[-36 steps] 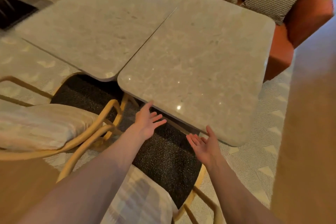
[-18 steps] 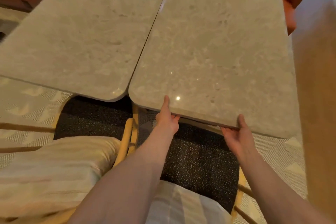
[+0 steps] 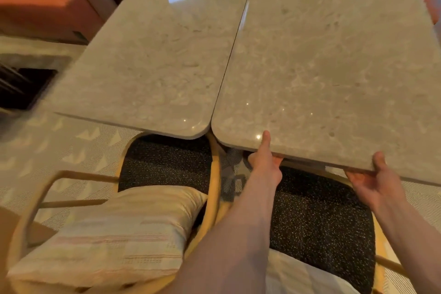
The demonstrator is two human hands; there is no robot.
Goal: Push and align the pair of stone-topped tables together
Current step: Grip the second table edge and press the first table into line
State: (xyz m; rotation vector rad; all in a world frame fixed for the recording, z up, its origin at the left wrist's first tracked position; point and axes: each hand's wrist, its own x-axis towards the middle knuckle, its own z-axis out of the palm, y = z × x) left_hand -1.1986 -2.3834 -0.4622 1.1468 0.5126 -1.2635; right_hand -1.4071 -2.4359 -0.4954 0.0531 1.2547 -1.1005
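Note:
Two beige stone-topped tables stand side by side, their long edges touching along a thin seam. The left table (image 3: 157, 55) has a window reflection near its far end. The right table (image 3: 334, 67) reaches slightly nearer to me than the left one at the front. My left hand (image 3: 265, 162) grips the right table's near edge, thumb on top and fingers underneath. My right hand (image 3: 377, 181) holds the same edge further right, thumb on top, fingers below.
Two cane-framed chairs with dark speckled seats (image 3: 167, 160) and striped cushions (image 3: 119, 234) sit just in front of the tables, under my arms. An orange sofa (image 3: 43, 7) runs behind at the far left. Patterned pale carpet (image 3: 47, 145) covers the floor.
Both hands went from hovering open below the right table's near edge to gripping it. The view has swung left and nearer, and the tables' front edges look closer to level.

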